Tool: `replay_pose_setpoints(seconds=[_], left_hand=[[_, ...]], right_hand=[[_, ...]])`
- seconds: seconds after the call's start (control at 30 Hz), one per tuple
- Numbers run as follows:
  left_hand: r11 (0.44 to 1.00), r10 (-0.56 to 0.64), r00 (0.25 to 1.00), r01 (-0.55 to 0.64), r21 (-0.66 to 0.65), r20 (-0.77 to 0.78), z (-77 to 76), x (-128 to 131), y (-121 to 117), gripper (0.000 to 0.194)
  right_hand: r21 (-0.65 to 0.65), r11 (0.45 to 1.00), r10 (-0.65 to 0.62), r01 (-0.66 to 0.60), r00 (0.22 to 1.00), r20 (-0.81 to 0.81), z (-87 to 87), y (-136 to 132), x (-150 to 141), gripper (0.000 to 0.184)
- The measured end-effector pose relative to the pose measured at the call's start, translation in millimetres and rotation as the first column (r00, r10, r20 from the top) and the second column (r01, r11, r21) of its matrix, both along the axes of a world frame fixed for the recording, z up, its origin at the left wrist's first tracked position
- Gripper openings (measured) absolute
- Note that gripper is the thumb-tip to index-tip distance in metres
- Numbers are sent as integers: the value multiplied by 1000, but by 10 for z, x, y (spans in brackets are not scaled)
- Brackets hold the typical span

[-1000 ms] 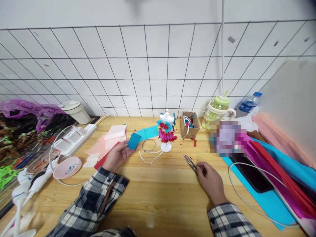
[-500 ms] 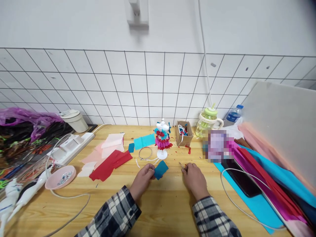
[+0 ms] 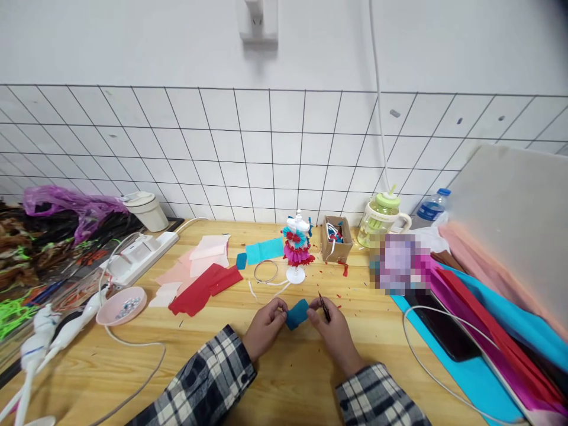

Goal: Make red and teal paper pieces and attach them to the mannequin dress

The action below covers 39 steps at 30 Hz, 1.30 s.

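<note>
My left hand (image 3: 265,326) and my right hand (image 3: 330,326) meet over the wooden table (image 3: 284,378), both pinching a small blue paper piece (image 3: 297,313) between them. The right hand also grips small metal snips (image 3: 323,306), whose tip points up past its fingers. Behind them stands a white mini mannequin (image 3: 296,244) dressed in blue, red and magenta paper ruffles, with a thin metal ring (image 3: 265,271) to its left.
Red (image 3: 202,286), pink (image 3: 197,260) and blue (image 3: 264,250) paper sheets lie at the left. A cardboard box (image 3: 336,238), green cup (image 3: 381,213), phone (image 3: 441,322) with cable and coloured sheets sit right. A pink dish (image 3: 121,305) and power strip (image 3: 141,255) sit left.
My left hand brought the blue piece from beside the red paper to the table's middle. My right hand picked up the snips and closed in on the piece. The view tilted up.
</note>
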<state>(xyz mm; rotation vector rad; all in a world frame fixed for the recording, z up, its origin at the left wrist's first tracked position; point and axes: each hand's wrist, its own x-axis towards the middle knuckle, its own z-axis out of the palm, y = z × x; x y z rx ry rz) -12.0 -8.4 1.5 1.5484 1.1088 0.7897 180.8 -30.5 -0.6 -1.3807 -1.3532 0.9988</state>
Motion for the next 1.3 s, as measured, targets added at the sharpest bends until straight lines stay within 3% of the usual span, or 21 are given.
replay_pose_setpoints(seconds=[0.23,0.4,0.47,0.6,0.77,0.97,1.13,1.3], left_hand=[[1000,-28,999,28,12,-21,9,9,-29,16],[992,-109,985,117,-48,134,48,-17,-52,37],[989,-139,984,144,-36,116,54,-31,-47,47],[989,-143,990,143,-29,-14,7,-54,6,37],[988,-145,989,144,-56,-23,-62,-66,69,35],[985,-173,984,172,-17,-50,-16,-40,46,32],[995,-97,991,96,-8,-92,0,-34,64,36],[995,-100,994,98,-36,-50,-30,-29,67,34]], right_hand=[[-43,999,-15,18,998,68,-71,-9,-70,25],[-30,999,9,-8,1000,8,-79,-28,-84,26],[-8,1000,3,-3,1000,15,-43,-29,-123,25],[6,999,-43,43,999,5,34,-10,-244,26],[-6,996,-93,93,996,17,-3,21,-270,27],[-21,995,-95,96,995,39,-98,36,-156,30],[-13,998,-59,60,998,13,-98,35,-157,29],[-18,999,-51,51,998,24,-94,26,-164,31]])
